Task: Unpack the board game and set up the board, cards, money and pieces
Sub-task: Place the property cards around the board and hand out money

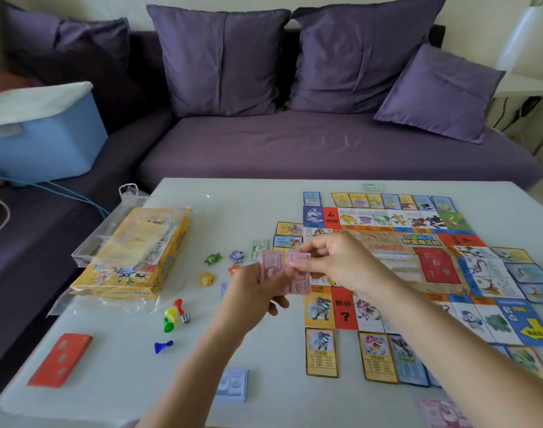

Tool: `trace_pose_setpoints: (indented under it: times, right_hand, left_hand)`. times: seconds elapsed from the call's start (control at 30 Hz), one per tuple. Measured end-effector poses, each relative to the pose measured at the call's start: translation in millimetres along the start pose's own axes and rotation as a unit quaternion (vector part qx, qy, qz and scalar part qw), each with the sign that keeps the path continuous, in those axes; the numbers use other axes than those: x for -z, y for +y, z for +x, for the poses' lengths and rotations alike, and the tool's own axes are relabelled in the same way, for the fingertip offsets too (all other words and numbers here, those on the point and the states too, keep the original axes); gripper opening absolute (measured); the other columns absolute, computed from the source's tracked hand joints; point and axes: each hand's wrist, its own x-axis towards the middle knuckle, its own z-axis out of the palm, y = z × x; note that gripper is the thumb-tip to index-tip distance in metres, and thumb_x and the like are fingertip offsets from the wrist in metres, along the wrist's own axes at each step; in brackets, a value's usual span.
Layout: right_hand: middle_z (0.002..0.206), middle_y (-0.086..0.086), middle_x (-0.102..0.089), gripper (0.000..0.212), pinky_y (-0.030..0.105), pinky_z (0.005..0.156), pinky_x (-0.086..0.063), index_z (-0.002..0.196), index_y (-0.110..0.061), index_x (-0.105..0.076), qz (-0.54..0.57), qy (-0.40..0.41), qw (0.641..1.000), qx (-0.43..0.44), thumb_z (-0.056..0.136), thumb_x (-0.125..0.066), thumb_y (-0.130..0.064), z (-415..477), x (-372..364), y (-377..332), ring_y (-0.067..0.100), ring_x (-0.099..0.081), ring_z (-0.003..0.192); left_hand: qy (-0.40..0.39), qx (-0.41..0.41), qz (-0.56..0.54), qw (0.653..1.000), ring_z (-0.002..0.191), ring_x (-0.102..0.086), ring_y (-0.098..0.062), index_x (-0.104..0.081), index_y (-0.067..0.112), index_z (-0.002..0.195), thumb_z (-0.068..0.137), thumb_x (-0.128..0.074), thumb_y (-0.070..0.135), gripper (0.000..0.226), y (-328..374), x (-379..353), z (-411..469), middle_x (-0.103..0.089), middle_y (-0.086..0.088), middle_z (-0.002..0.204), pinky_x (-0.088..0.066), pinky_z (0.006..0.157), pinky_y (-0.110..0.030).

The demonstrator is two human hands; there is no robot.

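Note:
Above the table's middle, my left hand (251, 291) grips a stack of pink money notes (276, 271). My right hand (335, 257) pinches the top pink note at its upper edge. The game board (430, 257) lies open at the right, with property cards (321, 352) laid around its edges. Coloured pawns (171, 316), a white die (185, 318) and a blue pawn (163, 346) lie at the left of my hands. Small star-shaped tokens (213, 258) sit further back. A blue note stack (233, 384) and a pink one (443, 412) lie near the front edge.
The yellow game box (134, 257) lies at the table's left under a clear plastic lid (91, 242). A red card deck (60, 359) sits at the front left. A purple sofa with cushions (325, 143) and a blue bin (44, 140) stand behind.

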Motion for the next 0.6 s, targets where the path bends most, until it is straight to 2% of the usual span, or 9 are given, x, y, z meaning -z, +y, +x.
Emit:
trace_pose_setpoints:
  times: [0.13, 0.2, 0.3, 0.4, 0.53, 0.6]
  right_hand:
    - [0.084, 0.003, -0.071, 0.024, 0.016, 0.061, -0.053, 0.102, -0.008, -0.07, 0.007, 0.026, 0.999, -0.023, 0.078, -0.076, -0.009, 65.6, -2.8, -6.6, 0.009, -0.066, 0.07]
    - [0.085, 0.002, -0.07, 0.026, 0.017, 0.064, -0.054, 0.104, -0.007, -0.07, -0.04, 0.018, 0.998, -0.036, 0.079, -0.076, -0.01, 92.9, -8.0, -4.9, 0.01, -0.064, 0.069]
    - [0.076, -0.002, -0.067, 0.021, 0.018, 0.058, -0.047, 0.098, -0.008, -0.072, -0.111, -0.004, 0.993, -0.036, 0.081, -0.076, -0.019, 121.4, -19.8, -1.0, 0.004, -0.058, 0.06]
    - [0.069, -0.005, -0.063, 0.024, 0.022, 0.059, -0.04, 0.093, -0.009, -0.072, -0.132, -0.017, 0.99, -0.048, 0.081, -0.075, -0.029, 135.8, -27.0, 0.9, 0.004, -0.054, 0.062]
    - [0.086, 0.002, -0.069, 0.028, 0.03, 0.075, -0.046, 0.088, -0.009, -0.072, -0.137, -0.046, 0.987, -0.067, 0.079, -0.076, -0.036, 147.8, -37.7, 7.1, 0.014, -0.061, 0.082]
    - [0.073, 0.0, -0.063, 0.024, 0.028, 0.069, -0.043, 0.076, -0.012, -0.069, -0.153, -0.062, 0.985, -0.059, 0.078, -0.076, -0.035, 150.4, -41.3, 7.0, 0.013, -0.055, 0.073]
  left_hand:
    - [0.075, 0.105, -0.137, 0.982, 0.049, -0.059, -0.011, -0.065, 0.006, 0.082, 0.1, -0.044, 0.021, 0.032, -7.5, 33.0, 29.2, -0.067, -0.004, 0.066, -0.045, 0.045, -0.02]
    - [0.09, 0.142, -0.261, 0.951, 0.055, -0.064, -0.015, -0.063, 0.0, 0.086, 0.101, -0.04, 0.017, 0.032, -12.0, 46.2, 40.9, -0.07, -0.011, 0.07, -0.05, 0.047, -0.021]
    - [0.099, 0.165, -0.405, 0.894, 0.076, -0.067, -0.029, -0.06, -0.006, 0.09, 0.1, -0.037, 0.012, 0.031, -19.8, 54.9, 54.8, -0.068, -0.022, 0.082, -0.058, 0.061, -0.03]
    - [0.081, 0.184, -0.445, 0.873, 0.087, -0.063, -0.036, -0.059, -0.005, 0.095, 0.101, -0.035, 0.013, 0.031, -22.9, 52.7, 58.9, -0.062, -0.028, 0.095, -0.056, 0.076, -0.042]
    - [0.072, 0.211, -0.477, 0.85, 0.097, -0.058, -0.041, -0.06, -0.006, 0.096, 0.102, -0.034, 0.015, 0.033, -21.5, 59.0, 60.8, -0.058, -0.034, 0.107, -0.043, 0.087, -0.046]
    - [0.062, 0.213, -0.496, 0.84, 0.106, -0.054, -0.044, -0.06, -0.006, 0.094, 0.102, -0.035, 0.015, 0.033, -22.2, 64.1, 61.5, -0.056, -0.037, 0.109, -0.041, 0.092, -0.047]
